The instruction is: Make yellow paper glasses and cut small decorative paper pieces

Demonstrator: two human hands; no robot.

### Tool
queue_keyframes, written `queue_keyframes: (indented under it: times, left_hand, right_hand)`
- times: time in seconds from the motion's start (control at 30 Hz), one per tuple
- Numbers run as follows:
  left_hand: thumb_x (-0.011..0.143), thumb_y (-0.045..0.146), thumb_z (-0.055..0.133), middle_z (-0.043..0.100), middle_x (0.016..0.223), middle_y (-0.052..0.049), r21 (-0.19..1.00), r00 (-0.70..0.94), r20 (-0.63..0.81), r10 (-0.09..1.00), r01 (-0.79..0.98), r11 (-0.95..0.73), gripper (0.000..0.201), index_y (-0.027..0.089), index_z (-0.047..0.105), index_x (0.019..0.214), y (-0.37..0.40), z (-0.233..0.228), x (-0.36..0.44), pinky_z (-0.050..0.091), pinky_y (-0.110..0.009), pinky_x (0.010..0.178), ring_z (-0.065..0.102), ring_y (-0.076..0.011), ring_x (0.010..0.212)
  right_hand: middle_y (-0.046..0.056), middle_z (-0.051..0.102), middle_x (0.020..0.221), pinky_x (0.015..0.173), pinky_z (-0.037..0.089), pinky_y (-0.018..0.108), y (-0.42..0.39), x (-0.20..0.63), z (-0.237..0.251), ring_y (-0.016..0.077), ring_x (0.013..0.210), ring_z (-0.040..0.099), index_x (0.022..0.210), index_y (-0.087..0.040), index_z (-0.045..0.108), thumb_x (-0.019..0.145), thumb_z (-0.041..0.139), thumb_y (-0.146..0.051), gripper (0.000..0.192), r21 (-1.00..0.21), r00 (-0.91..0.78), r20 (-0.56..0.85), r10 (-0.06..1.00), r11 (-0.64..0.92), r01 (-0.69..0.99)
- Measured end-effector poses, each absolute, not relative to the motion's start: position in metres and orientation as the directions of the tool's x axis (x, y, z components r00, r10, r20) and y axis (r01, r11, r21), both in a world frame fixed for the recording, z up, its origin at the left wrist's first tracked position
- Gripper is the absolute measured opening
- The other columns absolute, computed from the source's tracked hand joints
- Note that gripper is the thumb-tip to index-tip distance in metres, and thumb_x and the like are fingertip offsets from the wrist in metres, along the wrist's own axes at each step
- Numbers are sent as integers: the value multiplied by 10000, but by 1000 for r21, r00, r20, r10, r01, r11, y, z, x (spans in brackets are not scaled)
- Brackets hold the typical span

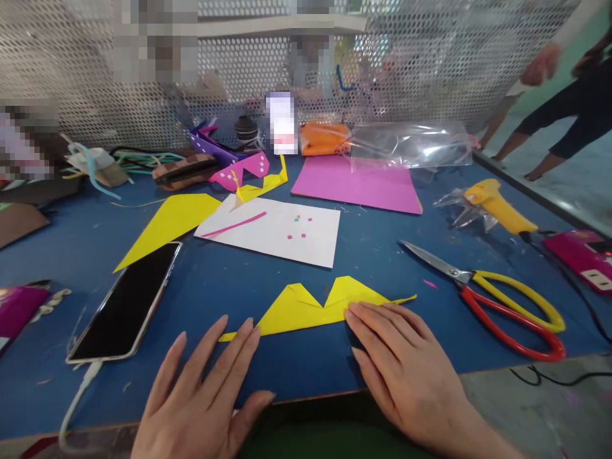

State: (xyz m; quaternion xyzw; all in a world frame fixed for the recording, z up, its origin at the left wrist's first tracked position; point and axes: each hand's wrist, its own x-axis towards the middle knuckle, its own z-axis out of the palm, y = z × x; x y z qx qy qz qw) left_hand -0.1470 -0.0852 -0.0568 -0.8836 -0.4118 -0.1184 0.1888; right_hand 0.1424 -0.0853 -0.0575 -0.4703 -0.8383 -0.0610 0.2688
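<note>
Matt yellow paper piece (310,309), glossy phone (127,303), metal-bladed scissors (488,296).

1. The left hand (203,398) is bare: no glove, ring or watch shows.
2. The right hand (406,373) is bare too, with no ring or band on its fingers or wrist.
3. Fingernails on both are short, plain and unpainted.
4. No sleeve reaches either wrist within view.
</note>
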Motion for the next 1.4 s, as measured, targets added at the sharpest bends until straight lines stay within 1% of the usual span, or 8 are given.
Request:
queue_keyframes:
  times: [0.2, 0.43, 0.63, 0.8, 0.93, 1.13, 1.23, 1.4]
  left_hand:
    - [942, 375, 514, 685, 1266, -133, -220, 631, 401, 664, 770, -599, 457, 85, 602, 1284, -80, -52, -136, 259, -494, 1165, 562, -322, 1234]
    - [970, 179, 470, 741, 997, -94, -167, 656, 444, 610, 729, -664, 235, 132, 688, 1044, -62, -30, -102, 520, -403, 843, 676, -246, 911]
    - [952, 79, 359, 727, 904, -95, -119, 741, 390, 547, 629, -768, 330, 115, 685, 990, -47, -20, -64, 558, -370, 682, 676, -232, 797]
    - [930, 96, 453, 713, 875, -73, -121, 733, 381, 563, 643, -756, 236, 142, 682, 968, -38, -27, -51, 524, -362, 626, 656, -228, 744]
    - [943, 129, 477, 714, 872, -57, -51, 672, 420, 610, 689, -723, 210, 161, 683, 927, -26, -15, -49, 484, -350, 661, 651, -213, 754]
    - [898, 286, 550, 737, 793, -25, 337, 504, 355, 787, 717, -611, 220, 209, 734, 806, 19, 35, -53, 427, -310, 676, 639, -195, 758]
    - [779, 380, 655, 725, 716, -14, 683, 285, 160, 945, 659, -315, 202, 211, 759, 748, 42, 50, -54, 410, -281, 618, 622, -189, 693]
    - [616, 474, 747, 719, 667, -48, 916, 271, -201, 942, 393, 83, 346, 163, 764, 767, 60, 46, -47, 462, -299, 556, 629, -198, 580]
  right_hand:
    - [110, 735, 1144, 952, 468, 411, -81, 144, -55, 237, 1043, 652, 1150, -86, 696, 954, 486, -160, 296, -110, -447, 495, 745, 564, 818]
    - [168, 733, 1008, 838, 510, 442, -68, 148, -36, 263, 875, 666, 1012, -67, 726, 903, 391, -18, 356, 194, -696, 363, 619, 681, 707]
    - [64, 640, 692, 708, 495, 384, -55, 144, -30, 205, 658, 578, 798, -161, 710, 905, 454, -59, 296, 384, -799, 297, 523, 700, 602]
    - [55, 642, 712, 860, 489, 413, -49, 143, -37, 201, 683, 567, 840, -146, 708, 918, 441, -64, 290, 379, -771, 417, 482, 678, 629]
    - [31, 677, 780, 1037, 409, 418, -39, 149, -27, 163, 721, 606, 832, -174, 680, 954, 424, -77, 300, 165, -626, 539, 563, 659, 734]
    - [75, 712, 1151, 1020, 426, 458, -7, 181, 7, 243, 1099, 630, 1091, -222, 670, 866, 693, -370, 270, -575, -14, 673, 740, 535, 619]
    - [70, 654, 1299, 1070, 393, 419, 10, 187, 9, 240, 1217, 575, 1174, -244, 648, 726, 790, -486, 529, -946, 331, 315, 890, 323, 31]
    - [127, 763, 1010, 821, 540, 417, 27, 167, -2, 263, 895, 719, 978, -177, 742, 667, 782, -588, 517, -969, 55, 11, 998, 25, -245]
